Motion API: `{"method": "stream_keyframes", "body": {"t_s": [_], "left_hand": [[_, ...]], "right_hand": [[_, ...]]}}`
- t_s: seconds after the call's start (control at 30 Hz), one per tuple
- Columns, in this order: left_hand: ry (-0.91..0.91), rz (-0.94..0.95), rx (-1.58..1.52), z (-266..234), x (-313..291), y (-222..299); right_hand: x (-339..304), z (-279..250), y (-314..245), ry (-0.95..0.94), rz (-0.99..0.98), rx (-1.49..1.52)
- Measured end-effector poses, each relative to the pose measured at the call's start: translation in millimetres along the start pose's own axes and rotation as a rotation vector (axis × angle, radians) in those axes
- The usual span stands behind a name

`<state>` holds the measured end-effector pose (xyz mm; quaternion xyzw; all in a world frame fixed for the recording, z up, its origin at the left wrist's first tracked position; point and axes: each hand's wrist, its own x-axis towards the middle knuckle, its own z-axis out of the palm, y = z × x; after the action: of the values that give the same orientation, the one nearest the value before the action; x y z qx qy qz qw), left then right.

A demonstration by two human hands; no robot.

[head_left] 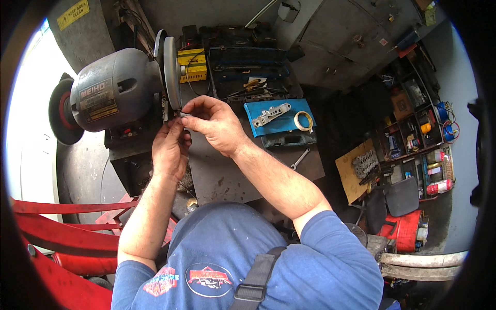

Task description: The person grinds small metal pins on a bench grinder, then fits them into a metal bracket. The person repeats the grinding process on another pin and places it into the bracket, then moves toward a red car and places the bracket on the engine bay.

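Observation:
A bench grinder (111, 88) with a rounded grey motor housing stands at the upper left. Its grey grinding wheel (172, 77) faces me edge-on. Close to the wheel's lower edge, a small metal piece (182, 114) is pinched between my fingertips; its exact kind is too small to make out. My right hand (219, 126) comes at it from the right, thumb and forefinger closed on it. From below, my left hand (172, 150) grips it with bent fingers. Whether the piece touches the wheel cannot be told.
On the bench (222, 175), a blue board (253, 111) carries a machined metal part (271, 114) and a roll of tape (303, 121). A wrench (300, 159) lies nearer me. Behind are a yellow box (192, 65) and a blue toolbox (248, 54). Red metal bars (72, 232) rise at lower left.

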<state>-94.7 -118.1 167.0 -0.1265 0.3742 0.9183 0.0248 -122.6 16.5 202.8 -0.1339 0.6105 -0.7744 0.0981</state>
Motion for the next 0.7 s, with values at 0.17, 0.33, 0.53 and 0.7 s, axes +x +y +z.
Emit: {"method": "stream_keyframes", "body": {"t_s": [0.17, 0.33, 0.53, 0.7], "left_hand": [[-0.030, 0.059, 0.072, 5.8, -19.9, 4.9], [-0.044, 0.134, 0.124, 8.1, -16.8, 5.3], [0.028, 0.072, 0.129, 4.4, -5.7, 4.6], [0.011, 0.070, 0.093, 1.3, -3.8, 3.6]], "right_hand": [[-12.2, -5.0, -3.8, -0.013, -0.033, 0.036], [-7.4, -10.2, -3.6, 0.009, 0.042, -0.009], [6.4, -2.7, 0.2, 0.076, 0.132, -0.097], [12.4, 0.2, -5.3, 0.100, 0.186, -0.180]]}}
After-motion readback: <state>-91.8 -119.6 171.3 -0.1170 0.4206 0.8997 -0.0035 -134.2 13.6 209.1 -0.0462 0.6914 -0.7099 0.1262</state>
